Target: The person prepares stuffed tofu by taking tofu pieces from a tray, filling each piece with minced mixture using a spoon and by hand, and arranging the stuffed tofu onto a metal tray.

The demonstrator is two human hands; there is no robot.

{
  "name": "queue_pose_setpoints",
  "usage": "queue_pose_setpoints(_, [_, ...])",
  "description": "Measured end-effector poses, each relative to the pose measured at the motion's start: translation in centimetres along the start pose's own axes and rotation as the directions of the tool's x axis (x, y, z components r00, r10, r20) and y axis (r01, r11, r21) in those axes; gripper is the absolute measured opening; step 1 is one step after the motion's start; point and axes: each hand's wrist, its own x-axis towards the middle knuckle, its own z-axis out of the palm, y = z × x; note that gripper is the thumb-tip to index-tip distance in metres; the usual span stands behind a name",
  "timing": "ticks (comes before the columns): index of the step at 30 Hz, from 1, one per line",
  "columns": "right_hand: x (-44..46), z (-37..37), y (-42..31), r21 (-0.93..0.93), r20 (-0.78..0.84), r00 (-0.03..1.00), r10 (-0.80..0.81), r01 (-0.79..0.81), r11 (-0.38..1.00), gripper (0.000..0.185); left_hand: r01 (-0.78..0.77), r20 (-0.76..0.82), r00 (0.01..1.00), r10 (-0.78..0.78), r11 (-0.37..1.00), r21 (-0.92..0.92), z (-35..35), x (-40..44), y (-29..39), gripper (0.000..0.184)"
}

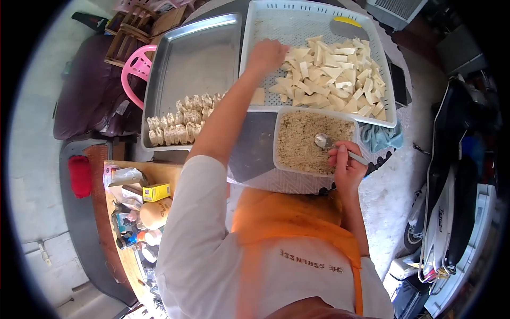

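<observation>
My right hand is closed round the handle of a metal spoon. The spoon's bowl rests on crumbly beige filling in a rectangular plastic tub. Farther off, my left hand is over the white perforated tray, at the left edge of a heap of cut pale dough wrappers. Its fingers are curled together, and whatever they may hold is hidden. One square wrapper lies apart near the tray's front left corner. Rows of folded, filled pieces stand in the metal tray, partly behind my left forearm.
A yellow-edged scraper lies at the white tray's far right. A blue cloth sits beside the tub, and a dark phone-like object by the tray. Left are a pink chair back and a cluttered wooden table.
</observation>
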Motion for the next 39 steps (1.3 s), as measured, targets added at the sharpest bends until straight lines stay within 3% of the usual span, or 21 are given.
queue_pose_setpoints(1, [-0.2,0.1,0.5,0.046,-0.006,1.000,0.027,-0.027,0.999,0.013,0.075,0.065,0.994,-0.082,0.991,0.107,0.5,0.2,0.9,0.031])
queue_pose_setpoints(4, [0.0,-0.1,-0.4,0.101,0.003,0.998,0.065,-0.065,0.993,0.013,-0.087,-0.133,0.985,0.106,0.986,0.140,2.2,-0.8,1.6,0.031])
queue_pose_setpoints(6, [0.6,-0.1,-2.4,0.333,0.021,0.976,0.215,-0.210,0.919,0.013,-0.164,-0.173,0.968,0.181,0.981,0.107,2.8,-0.7,1.3,0.029])
queue_pose_setpoints(7, [0.6,-0.2,-2.5,0.341,0.040,0.970,0.238,-0.238,0.910,0.013,-0.203,-0.191,0.957,0.217,0.975,0.090,2.4,-1.0,1.4,0.028])
queue_pose_setpoints(10, [0.6,-1.3,-1.9,0.073,0.151,0.987,0.057,-0.068,0.995,0.012,-0.049,-0.146,0.989,0.027,0.988,-0.149,-0.8,-3.6,2.4,0.023])
queue_pose_setpoints(12, [1.3,-2.5,-3.8,-0.064,0.275,0.951,-0.138,0.162,0.985,0.009,-0.092,-0.203,0.978,-0.048,0.771,-0.630,-0.2,-4.4,0.0,0.019])
queue_pose_setpoints(14, [1.8,-3.1,-4.9,0.078,0.402,0.906,-0.132,0.109,0.991,0.007,0.104,0.028,0.970,-0.243,0.305,-0.947,-2.7,-7.3,2.0,0.024])
queue_pose_setpoints(15, [1.5,-3.0,-4.8,0.113,0.422,0.898,-0.126,0.086,0.990,0.006,0.172,0.123,0.972,-0.201,0.248,-0.953,-3.5,-8.5,2.3,0.026])
queue_pose_setpoints(17, [2.0,-2.7,-4.2,-0.013,0.332,0.942,-0.041,0.048,0.999,0.006,0.308,0.295,0.949,-0.107,0.138,-0.941,-4.6,-10.7,2.6,0.028])
queue_pose_setpoints(21, [2.7,-3.0,-3.8,-0.107,0.156,0.987,0.030,-0.013,0.994,0.006,0.345,0.352,0.936,-0.028,-0.148,-0.927,-4.7,-14.4,5.4,0.031])
queue_pose_setpoints(24, [2.4,-3.4,-3.7,-0.174,0.213,0.970,0.113,-0.077,0.982,0.008,0.414,0.400,0.909,0.117,-0.158,-0.896,-5.7,-15.9,8.2,0.032])
queue_pose_setpoints(25, [2.2,-3.6,-3.7,-0.182,0.222,0.962,0.161,-0.121,0.976,0.009,0.427,0.411,0.900,0.147,-0.100,-0.899,-5.7,-16.3,8.7,0.032])
queue_pose_setpoints(27, [2.0,-4.0,-4.4,-0.143,0.158,0.963,0.220,-0.198,0.970,0.010,0.444,0.438,0.876,0.202,0.014,-0.896,-5.6,-16.9,9.3,0.031])
queue_pose_setpoints(29, [2.6,-4.4,-5.9,-0.036,0.013,0.968,0.252,-0.251,0.967,0.012,0.436,0.430,0.870,0.242,0.031,-0.899,-5.2,-17.4,9.3,0.029])
queue_pose_setpoints(30, [2.4,-4.4,-5.7,0.006,-0.014,0.987,0.161,-0.161,0.987,0.012,0.431,0.426,0.866,0.263,0.041,-0.902,-5.0,-17.5,9.3,0.028])
queue_pose_setpoints(33, [2.1,-4.4,-5.5,0.086,-0.078,0.995,-0.054,0.061,0.994,0.010,0.550,0.557,0.823,0.112,0.090,-0.830,-4.9,-18.1,10.5,0.032])
queue_pose_setpoints(36, [2.0,-4.0,-6.1,0.088,-0.065,0.987,-0.148,0.154,0.984,0.008,0.476,0.455,0.879,0.145,-0.195,-0.858,-3.8,-18.5,11.3,0.031])
queue_pose_setpoints(39, [1.9,-3.7,-6.3,0.053,-0.011,0.978,-0.207,0.207,0.977,0.011,0.465,0.448,0.877,0.172,-0.073,-0.882,-3.1,-18.7,10.8,0.031])
